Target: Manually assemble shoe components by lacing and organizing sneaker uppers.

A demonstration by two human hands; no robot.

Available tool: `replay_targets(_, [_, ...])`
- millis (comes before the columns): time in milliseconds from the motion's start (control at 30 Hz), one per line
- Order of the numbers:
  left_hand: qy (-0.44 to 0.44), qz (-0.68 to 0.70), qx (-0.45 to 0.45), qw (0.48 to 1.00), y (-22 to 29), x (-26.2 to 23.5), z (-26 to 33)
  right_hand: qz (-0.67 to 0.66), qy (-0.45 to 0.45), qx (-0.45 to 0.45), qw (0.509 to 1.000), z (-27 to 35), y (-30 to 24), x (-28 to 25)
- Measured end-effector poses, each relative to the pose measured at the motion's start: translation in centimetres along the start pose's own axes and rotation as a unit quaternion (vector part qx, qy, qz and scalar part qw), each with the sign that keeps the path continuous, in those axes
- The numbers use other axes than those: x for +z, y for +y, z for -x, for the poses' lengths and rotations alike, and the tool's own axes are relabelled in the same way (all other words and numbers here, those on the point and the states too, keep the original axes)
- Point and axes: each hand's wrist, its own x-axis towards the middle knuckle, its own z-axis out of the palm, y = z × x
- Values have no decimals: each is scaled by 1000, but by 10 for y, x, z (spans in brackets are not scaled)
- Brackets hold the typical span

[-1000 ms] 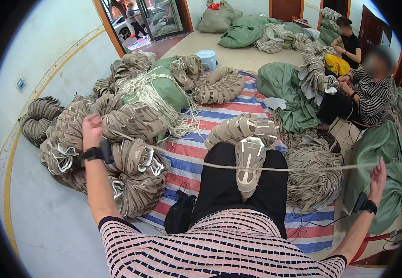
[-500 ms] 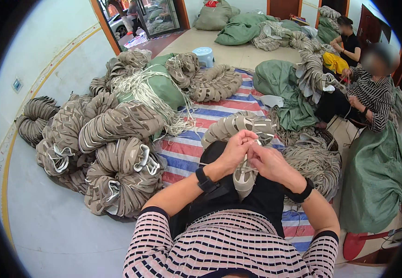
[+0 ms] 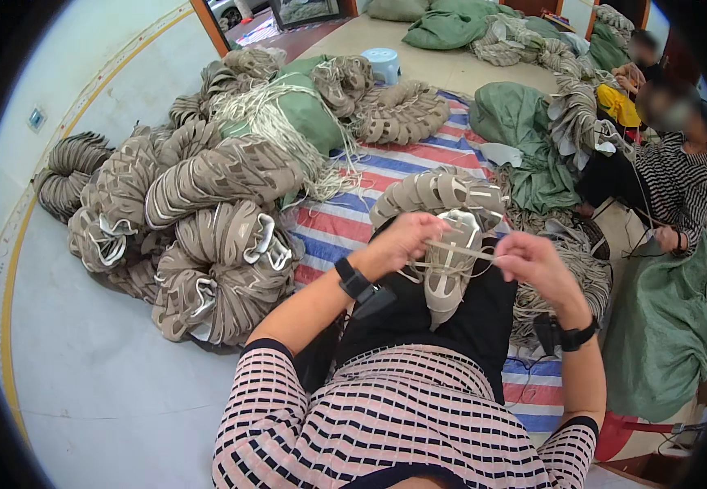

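Observation:
On my black-trousered lap rests a beige shoe upper (image 3: pixel 445 289), toe toward me, its white-lined opening facing away. A pale flat shoelace (image 3: pixel 469 251) runs across the upper between my hands. My right hand (image 3: pixel 539 267) pinches the lace out to the right of the upper. My left hand (image 3: pixel 405 243) sits at the upper's left side, fingertips closed on lace near the eyelets; the exact grip is partly hidden. Just beyond the upper lies a curved row of nested beige uppers (image 3: pixel 419 194).
Piled uppers (image 3: pixel 223 183) cover the left side, beside a green sack (image 3: pixel 292 114) draped with loose laces (image 3: pixel 260 102). A striped sheet (image 3: pixel 333 220) covers the floor. Green sacks (image 3: pixel 663 326) and a coil of laces (image 3: pixel 569 285) lie to the right, near two seated people.
My hands were together over the upper; now they are apart, the right drawn out to the right with lace stretched between them. The view has shifted, and the nearer person's posture has changed.

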Motion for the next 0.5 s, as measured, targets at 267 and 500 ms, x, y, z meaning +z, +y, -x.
replay_targets(267, [122,147,78,978,8,-42,-2,-244,79,-4,966,37,-4,-39])
replay_targets(500, [84,205,92,971,-3,-36,-7,-391,89,-161,902,52,-13,-30])
